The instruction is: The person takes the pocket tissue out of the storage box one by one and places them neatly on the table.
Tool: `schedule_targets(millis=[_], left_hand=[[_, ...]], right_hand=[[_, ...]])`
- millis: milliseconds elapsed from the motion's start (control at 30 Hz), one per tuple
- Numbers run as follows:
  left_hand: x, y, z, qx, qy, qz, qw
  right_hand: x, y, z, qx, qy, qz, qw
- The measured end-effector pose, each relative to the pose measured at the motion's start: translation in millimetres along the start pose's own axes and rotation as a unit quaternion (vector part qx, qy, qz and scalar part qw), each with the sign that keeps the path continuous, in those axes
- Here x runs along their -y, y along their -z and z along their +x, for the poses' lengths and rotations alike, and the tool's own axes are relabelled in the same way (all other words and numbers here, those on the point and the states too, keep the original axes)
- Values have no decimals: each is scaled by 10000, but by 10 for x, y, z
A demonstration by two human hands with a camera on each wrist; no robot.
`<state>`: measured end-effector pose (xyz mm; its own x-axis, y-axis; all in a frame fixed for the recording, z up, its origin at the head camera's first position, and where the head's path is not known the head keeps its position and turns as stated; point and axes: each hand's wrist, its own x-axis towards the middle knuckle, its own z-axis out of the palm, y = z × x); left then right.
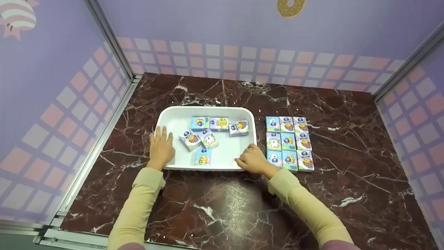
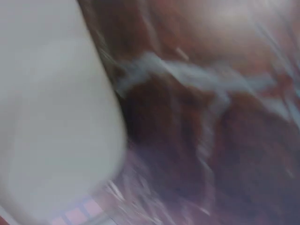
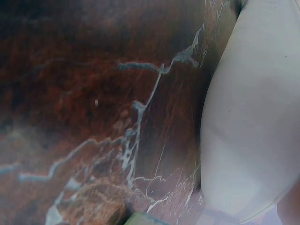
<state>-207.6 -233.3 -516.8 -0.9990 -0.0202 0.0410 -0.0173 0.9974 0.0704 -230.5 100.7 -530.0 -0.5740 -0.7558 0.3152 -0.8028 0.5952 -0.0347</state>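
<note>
In the head view, a white tray (image 1: pixel 177 158) lies on the dark red marbled table, with several small printed tissue packs (image 1: pixel 202 157) loose inside it. My left hand (image 1: pixel 161 147) rests along the tray's left rim, fingers fairly straight and pointing away from me. At the front right corner my right hand (image 1: pixel 255 159) grips the rim, its fingers curled and the thumb toward the inside. Just right of that hand, more tissue packs (image 1: pixel 288 140) lie in a tight block of rows. Neither hand shows its grip in the wrist views, where pale sleeves (image 2: pixel 56 103) fill much of the frame.
Purple panels with pink and white checks (image 1: pixel 230 50) wall in the back and both sides. A metal frame rail (image 1: pixel 93 149) runs along the left edge of the marbled table (image 1: pixel 353 156), and another edges the front left.
</note>
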Motion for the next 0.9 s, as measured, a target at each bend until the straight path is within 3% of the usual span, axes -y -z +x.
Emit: schedule_targets(millis=[167,333,467,633,900], left_hand=[[-248,86,52,1054,181,-760,9914],[-412,62,64,1592,245,-1366,9774],[-457,-33,48,1818,256,-1701,9682],[-482,-107,52,1987,248,-1795,9632],[-517,-121,68,2006,179,-1816,9625]], right_hand=[[-2,0,1,-59,38,134,9999],[-4,-20,6,-140,162,267,9994],[-5,-41,2,-141,120,293,9994],[-11,-31,-20,-3,-181,476,9987],[-30,-55,-35,-164,-545,583,9967]])
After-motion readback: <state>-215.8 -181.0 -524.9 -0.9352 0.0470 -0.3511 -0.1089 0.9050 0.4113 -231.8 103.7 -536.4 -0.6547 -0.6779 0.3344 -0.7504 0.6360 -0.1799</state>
